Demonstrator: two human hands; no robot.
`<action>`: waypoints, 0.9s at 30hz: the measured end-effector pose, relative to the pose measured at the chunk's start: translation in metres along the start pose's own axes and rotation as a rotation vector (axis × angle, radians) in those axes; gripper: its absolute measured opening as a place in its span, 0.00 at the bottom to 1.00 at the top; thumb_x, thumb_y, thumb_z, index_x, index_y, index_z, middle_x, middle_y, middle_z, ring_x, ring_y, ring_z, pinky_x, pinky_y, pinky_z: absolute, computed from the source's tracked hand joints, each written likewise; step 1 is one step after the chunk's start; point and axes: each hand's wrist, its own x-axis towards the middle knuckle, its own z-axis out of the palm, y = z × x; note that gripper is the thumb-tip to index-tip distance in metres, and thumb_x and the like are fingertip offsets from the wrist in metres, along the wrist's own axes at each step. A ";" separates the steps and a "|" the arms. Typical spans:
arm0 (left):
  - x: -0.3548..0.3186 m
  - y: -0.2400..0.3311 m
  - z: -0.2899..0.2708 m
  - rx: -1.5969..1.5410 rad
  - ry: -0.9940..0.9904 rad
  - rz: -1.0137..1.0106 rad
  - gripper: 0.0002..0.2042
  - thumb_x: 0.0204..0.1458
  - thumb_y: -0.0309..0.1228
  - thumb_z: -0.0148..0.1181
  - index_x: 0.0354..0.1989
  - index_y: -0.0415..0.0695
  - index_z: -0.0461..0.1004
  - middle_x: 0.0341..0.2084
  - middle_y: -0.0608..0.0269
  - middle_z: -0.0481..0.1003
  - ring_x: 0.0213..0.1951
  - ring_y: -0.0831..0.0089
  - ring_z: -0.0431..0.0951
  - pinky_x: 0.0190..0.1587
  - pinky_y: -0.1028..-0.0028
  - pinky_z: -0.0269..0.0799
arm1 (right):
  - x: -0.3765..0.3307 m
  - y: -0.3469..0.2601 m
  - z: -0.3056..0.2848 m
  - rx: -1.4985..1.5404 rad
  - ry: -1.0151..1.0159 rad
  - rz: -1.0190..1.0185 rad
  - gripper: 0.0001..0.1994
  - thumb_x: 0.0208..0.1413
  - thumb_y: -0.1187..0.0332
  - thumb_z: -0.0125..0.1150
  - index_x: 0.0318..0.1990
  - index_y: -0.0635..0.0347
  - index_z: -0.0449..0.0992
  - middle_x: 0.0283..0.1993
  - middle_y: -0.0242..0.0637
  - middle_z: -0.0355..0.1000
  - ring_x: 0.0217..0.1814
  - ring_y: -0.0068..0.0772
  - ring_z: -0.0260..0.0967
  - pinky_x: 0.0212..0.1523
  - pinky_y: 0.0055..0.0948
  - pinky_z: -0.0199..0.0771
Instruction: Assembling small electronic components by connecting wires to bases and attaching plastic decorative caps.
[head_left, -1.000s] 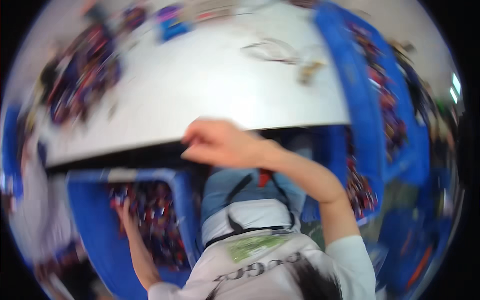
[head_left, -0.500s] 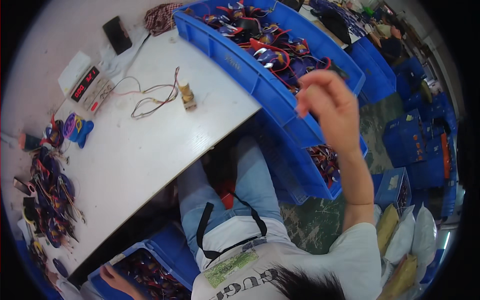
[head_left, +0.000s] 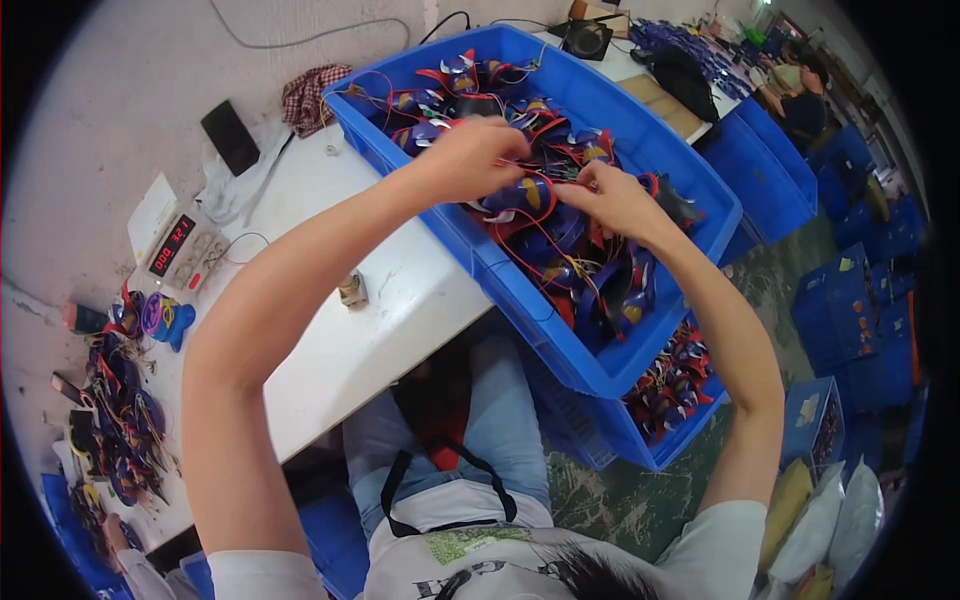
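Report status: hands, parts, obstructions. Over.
Left hand and right hand over upper blue bin; grip unclear. Purple-and-red parts heaped inside. Thin wires straggle across them.

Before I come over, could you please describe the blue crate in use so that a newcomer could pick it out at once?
Find the white table; at its right end is a large blue crate of purple-and-red parts. Unlike the lower blue crate, it has the left hand and right hand over its contents.
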 end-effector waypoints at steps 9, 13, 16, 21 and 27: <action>0.017 -0.011 0.064 0.531 -0.121 0.004 0.28 0.38 0.47 0.67 0.46 0.40 0.74 0.37 0.48 0.74 0.37 0.48 0.73 0.49 0.54 0.65 | 0.002 0.003 0.007 0.126 -0.018 -0.008 0.21 0.50 0.66 0.57 0.52 0.64 0.65 0.22 0.34 0.65 0.14 0.22 0.58 0.15 0.20 0.58; 0.019 -0.015 0.055 0.570 -0.158 -0.015 0.33 0.35 0.50 0.69 0.46 0.38 0.72 0.36 0.49 0.74 0.38 0.51 0.74 0.52 0.54 0.61 | -0.005 -0.002 0.003 0.228 0.059 -0.007 0.19 0.46 0.70 0.55 0.48 0.67 0.67 0.25 0.37 0.69 0.17 0.27 0.63 0.16 0.22 0.63; 0.027 -0.009 0.034 0.378 -0.203 -0.155 0.33 0.34 0.51 0.69 0.45 0.39 0.71 0.36 0.50 0.74 0.39 0.53 0.74 0.52 0.55 0.62 | -0.008 -0.008 -0.006 0.313 0.107 -0.012 0.18 0.48 0.68 0.55 0.48 0.61 0.69 0.21 0.30 0.64 0.13 0.17 0.53 0.12 0.17 0.49; 0.040 0.018 -0.017 0.095 -0.152 -0.346 0.31 0.32 0.51 0.70 0.41 0.43 0.69 0.35 0.54 0.75 0.40 0.57 0.75 0.52 0.56 0.62 | -0.014 -0.003 -0.065 0.551 0.331 -0.189 0.17 0.48 0.67 0.56 0.47 0.61 0.74 0.23 0.29 0.67 0.11 0.13 0.48 0.09 0.15 0.40; 0.044 0.067 -0.104 0.319 -0.168 -0.345 0.27 0.38 0.40 0.69 0.44 0.39 0.66 0.39 0.51 0.72 0.46 0.56 0.71 0.53 0.60 0.64 | -0.028 0.011 -0.140 0.936 0.584 -0.490 0.08 0.53 0.70 0.55 0.39 0.63 0.74 0.20 0.28 0.63 0.13 0.15 0.50 0.14 0.16 0.45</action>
